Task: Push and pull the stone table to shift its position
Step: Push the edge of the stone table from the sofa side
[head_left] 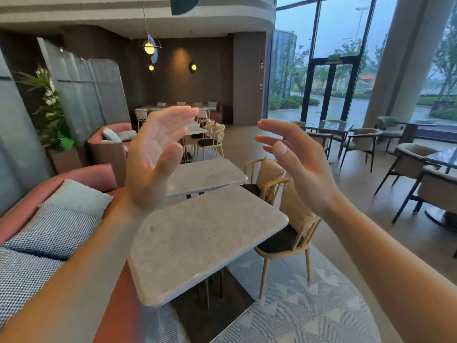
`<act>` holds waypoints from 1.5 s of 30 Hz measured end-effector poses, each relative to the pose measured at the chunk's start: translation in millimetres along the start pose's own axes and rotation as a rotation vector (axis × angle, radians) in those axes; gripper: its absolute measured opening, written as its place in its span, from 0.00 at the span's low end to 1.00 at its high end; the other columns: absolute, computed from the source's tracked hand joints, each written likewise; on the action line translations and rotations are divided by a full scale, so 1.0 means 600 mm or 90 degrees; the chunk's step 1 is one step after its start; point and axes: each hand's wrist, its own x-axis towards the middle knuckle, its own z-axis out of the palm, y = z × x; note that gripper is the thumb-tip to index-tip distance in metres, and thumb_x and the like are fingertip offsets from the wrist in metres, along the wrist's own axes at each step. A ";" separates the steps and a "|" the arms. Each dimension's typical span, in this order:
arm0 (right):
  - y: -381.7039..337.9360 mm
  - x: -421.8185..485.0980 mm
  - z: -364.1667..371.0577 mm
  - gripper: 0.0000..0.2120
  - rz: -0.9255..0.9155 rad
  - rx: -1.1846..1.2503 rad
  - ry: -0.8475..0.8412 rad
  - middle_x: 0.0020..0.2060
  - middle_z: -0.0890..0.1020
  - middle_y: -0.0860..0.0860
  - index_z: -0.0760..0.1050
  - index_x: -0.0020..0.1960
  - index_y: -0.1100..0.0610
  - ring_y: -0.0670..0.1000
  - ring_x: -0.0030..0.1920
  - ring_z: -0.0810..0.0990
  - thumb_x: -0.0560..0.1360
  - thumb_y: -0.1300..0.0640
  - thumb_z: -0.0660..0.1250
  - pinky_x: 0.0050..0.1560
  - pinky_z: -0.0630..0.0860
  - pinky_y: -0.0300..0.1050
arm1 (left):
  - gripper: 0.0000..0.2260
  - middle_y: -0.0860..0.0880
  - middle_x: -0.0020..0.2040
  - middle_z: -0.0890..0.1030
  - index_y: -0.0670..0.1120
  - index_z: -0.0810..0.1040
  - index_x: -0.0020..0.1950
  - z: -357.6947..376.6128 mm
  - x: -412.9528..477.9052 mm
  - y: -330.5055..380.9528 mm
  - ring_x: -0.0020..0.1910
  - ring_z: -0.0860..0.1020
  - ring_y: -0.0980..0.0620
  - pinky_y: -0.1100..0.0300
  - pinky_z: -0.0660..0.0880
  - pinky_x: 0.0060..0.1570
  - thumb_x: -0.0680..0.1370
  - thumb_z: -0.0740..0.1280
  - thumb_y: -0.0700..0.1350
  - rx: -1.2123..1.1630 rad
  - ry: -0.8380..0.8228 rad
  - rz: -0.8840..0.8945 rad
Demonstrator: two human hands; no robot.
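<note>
A grey stone table (202, 241) with rounded corners stands on a dark square base just in front of me, low in the view. My left hand (155, 157) and my right hand (299, 162) are both raised in the air above its far end, palms facing each other, fingers spread. Neither hand touches the table or holds anything. A second, similar stone table (207, 175) stands directly behind the first, its near edge almost against it.
A pink curved sofa (96, 177) with cushions runs along the left of the table. Two wooden chairs (286, 233) stand at its right side on a patterned rug (304, 315). More tables and armchairs (361, 142) fill the right by the glass wall.
</note>
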 end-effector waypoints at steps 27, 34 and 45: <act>0.626 0.067 0.177 0.27 0.129 0.114 -0.172 0.70 0.79 0.52 0.72 0.74 0.61 0.50 0.70 0.81 0.81 0.45 0.61 0.68 0.78 0.44 | 0.27 0.55 0.73 0.78 0.66 0.75 0.71 0.061 -0.214 -0.576 0.76 0.76 0.50 0.54 0.70 0.73 0.77 0.62 0.76 0.060 0.107 -0.240; 0.774 -0.013 0.251 0.29 0.219 0.153 -0.201 0.70 0.78 0.55 0.72 0.72 0.61 0.52 0.70 0.81 0.78 0.44 0.62 0.67 0.76 0.40 | 0.40 0.52 0.73 0.76 0.50 0.73 0.75 0.071 -0.344 -0.705 0.77 0.74 0.51 0.49 0.69 0.77 0.76 0.57 0.79 0.190 0.062 -0.351; 1.032 -0.192 0.307 0.24 0.186 0.008 -0.289 0.72 0.77 0.51 0.72 0.72 0.53 0.49 0.71 0.77 0.80 0.43 0.65 0.74 0.73 0.47 | 0.38 0.52 0.79 0.72 0.57 0.65 0.80 0.119 -0.578 -0.875 0.80 0.70 0.49 0.45 0.65 0.81 0.76 0.60 0.77 0.418 -0.058 -0.400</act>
